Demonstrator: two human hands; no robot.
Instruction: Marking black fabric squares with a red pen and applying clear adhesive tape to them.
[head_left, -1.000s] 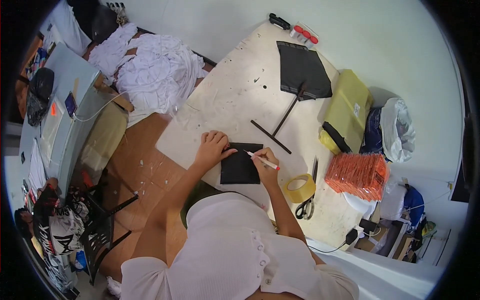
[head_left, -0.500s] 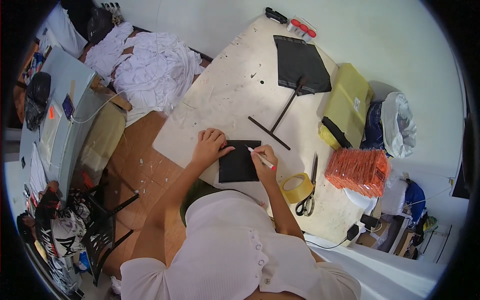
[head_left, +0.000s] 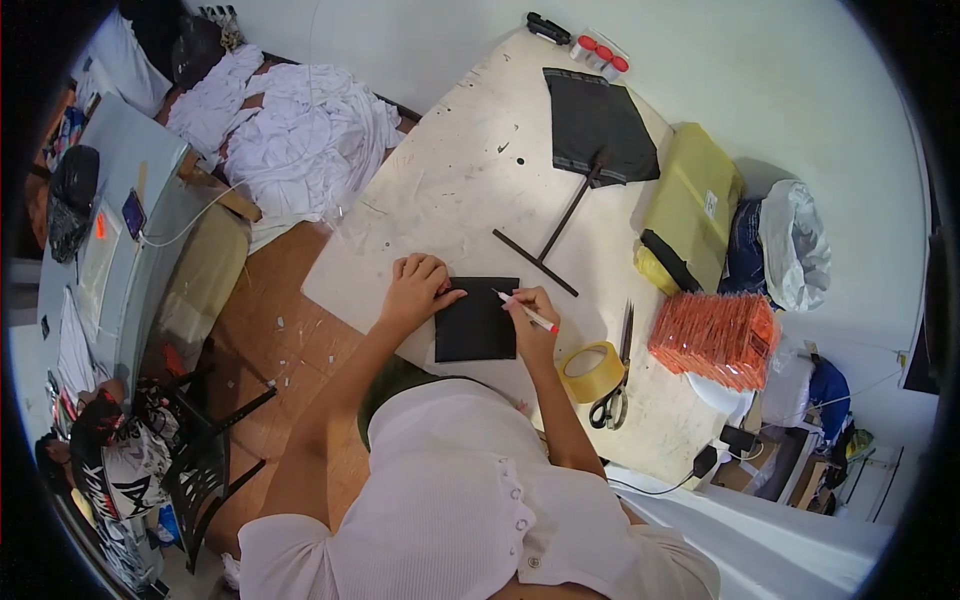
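Observation:
A black, nearly square piece (head_left: 474,325), apparently fabric, lies flat at the table's near edge in front of me. At its upper left corner, my left hand (head_left: 412,292) has curled fingers and lays its thumb on the piece, holding it down. Between the fingertips of my right hand (head_left: 534,318) is a slim white marker pen (head_left: 540,320) with a red end. The pen slants, its tip over the piece near the upper right corner. Whether the tip touches the surface is too small to tell.
Yellow tape (head_left: 590,372) and black-handled scissors (head_left: 622,375) lie right of my right hand. A dark T-shaped bar (head_left: 562,225) reaches onto a black fabric panel (head_left: 600,125) farther back. Orange packets (head_left: 712,340) and a yellow-green bundle (head_left: 692,200) line the right side.
The marker pen's tip has shifted slightly right along the black piece, and its red end has turned a little farther away from me. My left hand stays in place.

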